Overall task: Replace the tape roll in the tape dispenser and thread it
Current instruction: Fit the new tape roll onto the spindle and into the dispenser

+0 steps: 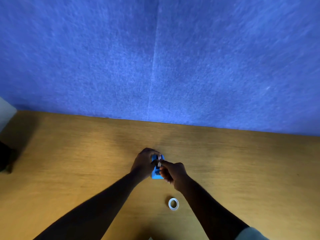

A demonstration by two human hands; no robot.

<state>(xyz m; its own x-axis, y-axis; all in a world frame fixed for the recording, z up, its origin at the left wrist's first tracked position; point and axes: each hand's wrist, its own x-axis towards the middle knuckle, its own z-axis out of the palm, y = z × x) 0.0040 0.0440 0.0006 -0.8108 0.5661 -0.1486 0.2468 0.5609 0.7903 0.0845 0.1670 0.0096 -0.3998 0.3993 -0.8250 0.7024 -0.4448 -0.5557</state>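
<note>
A small blue tape dispenser (156, 175) stands on the wooden table (69, 161) in the middle of the view. My left hand (142, 163) wraps around its far end from the left and grips it. My right hand (173, 173) comes in from the right, its thumb and forefinger pinched on a pale strip of tape (159, 161) that runs along the top of the dispenser. A white ring-shaped tape roll (173, 203) lies flat on the table nearer to me, between my forearms and apart from both hands.
A blue felt partition (155, 58) rises straight behind the table's far edge. A dark object (5, 158) sits at the far left edge of the table, with a pale surface above it.
</note>
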